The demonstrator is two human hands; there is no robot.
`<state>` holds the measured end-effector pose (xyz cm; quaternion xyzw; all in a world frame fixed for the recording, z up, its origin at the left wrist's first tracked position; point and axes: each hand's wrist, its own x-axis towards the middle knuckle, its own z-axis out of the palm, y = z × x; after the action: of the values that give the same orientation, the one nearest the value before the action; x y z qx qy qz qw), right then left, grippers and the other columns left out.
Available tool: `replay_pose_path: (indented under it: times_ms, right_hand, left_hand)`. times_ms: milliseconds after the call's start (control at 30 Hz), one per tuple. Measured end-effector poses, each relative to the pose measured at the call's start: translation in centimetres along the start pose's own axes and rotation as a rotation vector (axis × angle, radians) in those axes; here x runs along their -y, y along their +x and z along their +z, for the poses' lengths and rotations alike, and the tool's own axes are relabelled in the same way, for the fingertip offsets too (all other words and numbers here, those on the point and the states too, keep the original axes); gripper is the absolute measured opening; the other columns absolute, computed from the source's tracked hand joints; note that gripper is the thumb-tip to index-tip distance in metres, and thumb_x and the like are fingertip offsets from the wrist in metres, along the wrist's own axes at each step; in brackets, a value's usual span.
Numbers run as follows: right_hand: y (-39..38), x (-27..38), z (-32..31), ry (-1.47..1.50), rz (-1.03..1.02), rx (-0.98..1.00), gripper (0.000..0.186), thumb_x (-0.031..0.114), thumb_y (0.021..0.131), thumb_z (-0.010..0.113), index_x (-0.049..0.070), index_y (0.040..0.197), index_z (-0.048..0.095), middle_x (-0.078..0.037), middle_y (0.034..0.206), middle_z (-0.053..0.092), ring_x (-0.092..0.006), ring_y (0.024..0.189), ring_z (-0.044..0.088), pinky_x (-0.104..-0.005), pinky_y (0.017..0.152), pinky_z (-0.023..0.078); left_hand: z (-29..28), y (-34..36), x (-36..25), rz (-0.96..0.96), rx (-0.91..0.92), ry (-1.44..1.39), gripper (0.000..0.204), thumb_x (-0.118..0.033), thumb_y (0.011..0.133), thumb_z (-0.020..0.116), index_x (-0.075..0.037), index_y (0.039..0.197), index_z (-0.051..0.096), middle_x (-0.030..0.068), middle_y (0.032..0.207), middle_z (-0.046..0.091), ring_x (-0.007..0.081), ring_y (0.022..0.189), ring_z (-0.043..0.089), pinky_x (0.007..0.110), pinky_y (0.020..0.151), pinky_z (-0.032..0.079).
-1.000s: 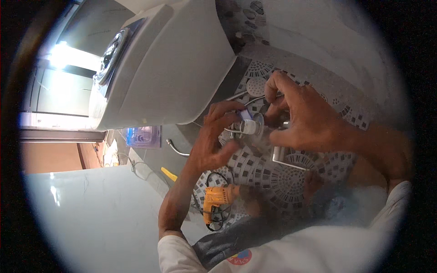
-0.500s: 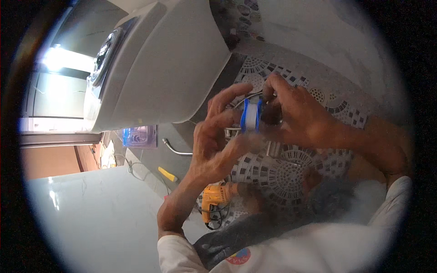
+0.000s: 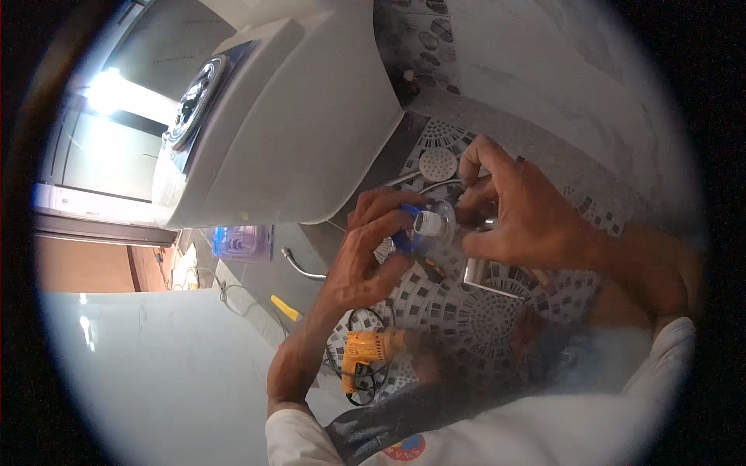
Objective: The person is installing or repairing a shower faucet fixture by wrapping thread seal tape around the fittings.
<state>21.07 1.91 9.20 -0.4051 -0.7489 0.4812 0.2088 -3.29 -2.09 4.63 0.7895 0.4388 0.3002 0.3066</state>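
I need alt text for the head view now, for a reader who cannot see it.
A person's left hand holds a small blue-and-white spool-like piece, with the right hand close beside it, above a grey-and-white mosaic floor. Below lie an orange power drill and a round, pale, perforated disc.

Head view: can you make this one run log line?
left hand: holding blue-and-white spool | right hand: beside spool, grip unclear | orange drill: on patterned floor

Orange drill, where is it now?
In the head view, the orange drill lies on the floor, lower centre, below the left hand, right of that forearm.
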Motion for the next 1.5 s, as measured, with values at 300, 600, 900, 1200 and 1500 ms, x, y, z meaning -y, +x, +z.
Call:
replay_pose_path:
  times_ms: [300,600,900,1200,1500]
  right_hand:
    - [-0.2,-0.6,2.3,-0.061,-0.124,0.087,0.054,0.011,0.07,0.075,-0.002,0.106,0.037,-0.018,0.082,0.059,-0.028,0.075,0.067,-0.0377,0.066,0.055]
    - [0.3,-2.9,2.3,0.035,-0.268,-0.036,0.052,0.01,0.071,0.075,-0.001,0.104,0.036,-0.017,0.077,0.06,-0.0269,0.067,0.065,-0.0374,0.058,0.051]
    - [0.4,-1.7,-0.1,-0.028,-0.107,-0.142,0.052,0.011,0.069,0.077,-0.002,0.104,0.041,-0.02,0.081,0.066,-0.0268,0.074,0.068,-0.036,0.066,0.055]
    - [-0.6,-0.3,0.4,0.023,-0.083,-0.053,0.051,0.006,0.069,0.074,0.005,0.103,0.036,-0.02,0.085,0.069,-0.0229,0.079,0.069,-0.0346,0.073,0.054]
    - [-0.5,-0.9,2.2,-0.042,-0.133,0.063,0.053,0.013,0.07,0.078,0.004,0.102,0.037,-0.02,0.086,0.067,-0.029,0.081,0.07,-0.0369,0.073,0.056]
  left_hand:
    - [0.6,1.5,-2.2,-0.134,-0.095,-0.45,0.052,-0.044,0.093,0.042,0.002,0.101,0.065,0.0132,0.133,0.049,0.0258,0.124,0.042,0.041,0.098,0.039]
    - [1.2,0.7,-4.3,-0.129,-0.131,-0.503,0.032,-0.032,0.092,0.059,-0.001,0.094,0.069,0.012,0.134,0.049,0.0242,0.126,0.041,0.039,0.101,0.037]
    - [1.6,-1.3,-3.0,-0.231,-0.079,-0.377,0.025,-0.02,0.073,0.062,-0.003,0.091,0.067,0.0142,0.132,0.049,0.0278,0.129,0.036,0.046,0.105,0.031]
    - [1.1,0.0,0.8,-0.083,-0.003,-0.423,0.054,-0.034,0.079,0.042,0.006,0.11,0.061,0.0194,0.124,0.052,0.0302,0.118,0.045,0.039,0.102,0.032]
    - [1.6,1.4,-0.9,-0.301,-0.081,-0.639,0.067,-0.052,0.098,0.028,0.003,0.113,0.062,0.0131,0.125,0.055,0.025,0.116,0.048,0.039,0.1,0.036]
